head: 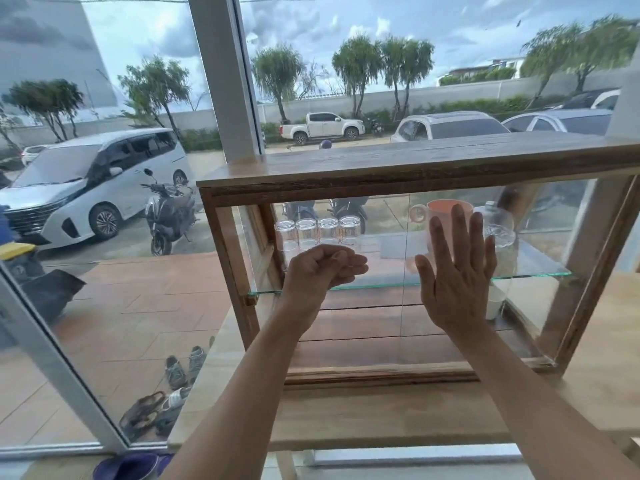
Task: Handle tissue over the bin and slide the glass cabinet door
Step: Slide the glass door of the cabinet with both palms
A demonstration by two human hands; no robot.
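A wooden cabinet with glass sliding doors stands on a light wooden counter. My right hand lies flat with fingers spread against the right glass door, whose left edge shows near the cabinet's middle. My left hand hovers in front of the left half with fingers loosely curled and nothing seen in it. No tissue or bin is in view.
Inside, on a glass shelf, stand several upturned glasses, an orange mug and a clear bottle. The counter meets a big window on the left. Shoes lie outside on the floor.
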